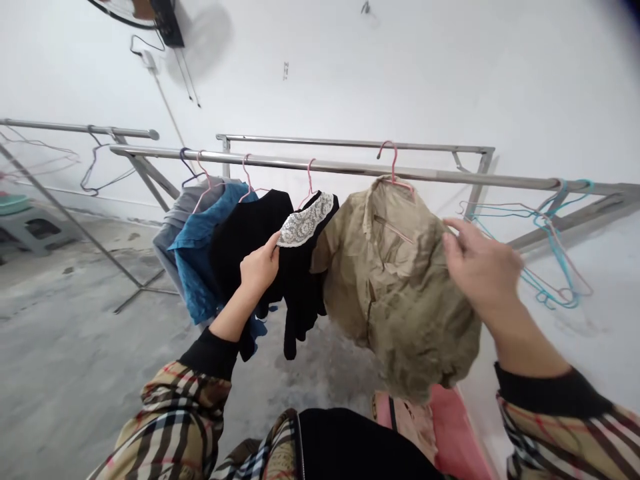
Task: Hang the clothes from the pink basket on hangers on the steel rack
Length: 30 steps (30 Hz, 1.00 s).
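"Where does the khaki shirt (pixel 400 307) lie?"

"On a pink hanger (pixel 395 160) at the rail (pixel 340 167) (whether the hook is fully seated, I can't tell). Its long axis drops from collar to hem, slanting slightly right."

"Which hand is nearer?"

"The right hand (pixel 483 270): thumb and fingers pinch the shirt's right shoulder, so most of the cloth lies left of that grip."

"And the left hand (pixel 260 267)?"

"Pinching the lace-collared black top (pixel 300 287) at its collar, just beside the shirt."
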Motion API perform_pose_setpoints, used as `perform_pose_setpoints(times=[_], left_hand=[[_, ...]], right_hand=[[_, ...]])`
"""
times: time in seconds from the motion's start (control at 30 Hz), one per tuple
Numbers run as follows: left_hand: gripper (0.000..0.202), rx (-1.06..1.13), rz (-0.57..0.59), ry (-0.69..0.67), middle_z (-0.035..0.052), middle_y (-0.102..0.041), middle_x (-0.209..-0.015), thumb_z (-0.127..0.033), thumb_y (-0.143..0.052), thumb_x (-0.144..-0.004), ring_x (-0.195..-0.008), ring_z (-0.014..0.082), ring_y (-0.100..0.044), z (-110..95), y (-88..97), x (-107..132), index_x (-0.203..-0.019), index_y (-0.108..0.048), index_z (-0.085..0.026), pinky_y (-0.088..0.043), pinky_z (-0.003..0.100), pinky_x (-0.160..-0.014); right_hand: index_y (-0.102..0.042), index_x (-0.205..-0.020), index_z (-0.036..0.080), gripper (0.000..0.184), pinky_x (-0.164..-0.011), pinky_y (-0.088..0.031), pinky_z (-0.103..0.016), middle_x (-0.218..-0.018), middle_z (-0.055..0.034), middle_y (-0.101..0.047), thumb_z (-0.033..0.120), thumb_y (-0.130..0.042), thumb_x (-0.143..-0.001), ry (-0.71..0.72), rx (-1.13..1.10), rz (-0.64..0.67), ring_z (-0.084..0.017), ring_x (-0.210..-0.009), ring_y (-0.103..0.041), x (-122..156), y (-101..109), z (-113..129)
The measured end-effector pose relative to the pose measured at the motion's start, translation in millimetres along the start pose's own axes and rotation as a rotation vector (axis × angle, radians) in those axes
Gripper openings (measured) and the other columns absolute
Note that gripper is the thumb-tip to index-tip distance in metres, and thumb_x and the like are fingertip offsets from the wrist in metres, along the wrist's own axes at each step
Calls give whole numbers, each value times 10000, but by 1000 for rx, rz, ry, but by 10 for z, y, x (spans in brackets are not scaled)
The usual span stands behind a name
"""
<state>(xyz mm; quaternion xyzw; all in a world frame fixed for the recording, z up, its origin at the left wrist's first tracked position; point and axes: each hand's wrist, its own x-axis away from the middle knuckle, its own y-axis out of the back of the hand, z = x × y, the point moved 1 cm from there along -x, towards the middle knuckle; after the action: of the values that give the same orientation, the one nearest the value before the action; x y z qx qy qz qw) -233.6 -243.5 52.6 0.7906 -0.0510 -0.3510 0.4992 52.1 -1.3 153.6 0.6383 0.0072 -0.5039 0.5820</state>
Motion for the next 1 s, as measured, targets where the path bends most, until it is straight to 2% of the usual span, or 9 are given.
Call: perform_pose_setpoints(times=[0.17,0.3,0.5,0.63,0.77,0.83,0.9,0.93,1.0], left_hand=[[479,-20,-19,51,129,-747,-942,-308,-419,-957,-755,278,-690,113,81,-62,-1429,-503,-315,-493,374,-718],[476,-22,-56,76,138,-747,-911,-312,-426,-941,-706,288,-678,274,145,-132,-1404,-536,-319,-495,399,-691],[450,-23,-168,80,96,-667,-632,-340,-467,-903,-557,251,-597,559,227,-173,-1318,-631,-281,-486,404,-638],[484,19,-129,186,38,-545,-502,-444,-495,-867,-558,270,-577,738,273,-222,-1324,-615,-336,-482,540,-656],[563,18,-44,282,80,-679,-749,-522,-429,-844,-887,445,-646,740,345,-261,-1398,-495,-448,-445,655,-685],[608,40,-21,332,38,-728,-1008,-530,-449,-794,-1052,516,-601,661,385,-225,-1400,-414,-556,-425,706,-710],[688,56,-42,371,-52,-672,-1261,-517,-497,-730,-1147,541,-555,578,399,-144,-1384,-329,-651,-411,740,-753],[757,63,-86,354,-91,-647,-1309,-498,-524,-692,-1145,537,-561,550,388,-91,-1382,-272,-683,-408,750,-770],[931,129,-73,63,-94,-660,-1296,-451,-554,-636,-1064,525,-609,524,306,30,-1422,-108,-677,-399,779,-758]], right_hand=[[-605,-1266,216,383,-706,-438,-353,-894,-155,-735,270,-375,-965,-18,81,117,-297,-835,-680,-314,-502,406],[-554,-1277,193,383,-730,-465,-357,-951,-169,-733,223,-313,-981,70,94,233,-292,-863,-693,-299,-756,720],[-529,-1206,159,316,-788,-483,-350,-940,-165,-731,174,-328,-963,126,37,321,-280,-923,-698,-188,-829,1098],[-519,-1173,152,299,-801,-491,-355,-978,-151,-736,142,-360,-920,173,-125,371,-270,-937,-693,-169,-838,1294],[-535,-1163,124,317,-805,-498,-373,-1025,-146,-734,143,-381,-886,219,-284,391,-275,-952,-692,-210,-966,1473],[-541,-1161,137,309,-809,-501,-368,-1057,-122,-734,188,-409,-886,239,-349,428,-268,-974,-686,-230,-1022,1527],[-538,-1172,181,303,-801,-503,-352,-1075,-63,-737,260,-393,-918,265,-396,471,-246,-985,-678,-215,-1022,1537],[-532,-1185,206,313,-789,-503,-346,-1072,-31,-738,303,-355,-947,277,-411,482,-235,-979,-675,-190,-999,1517],[-512,-1236,230,383,-755,-498,-342,-1051,-9,-740,392,-263,-995,279,-435,483,-227,-936,-673,-104,-933,1404]])
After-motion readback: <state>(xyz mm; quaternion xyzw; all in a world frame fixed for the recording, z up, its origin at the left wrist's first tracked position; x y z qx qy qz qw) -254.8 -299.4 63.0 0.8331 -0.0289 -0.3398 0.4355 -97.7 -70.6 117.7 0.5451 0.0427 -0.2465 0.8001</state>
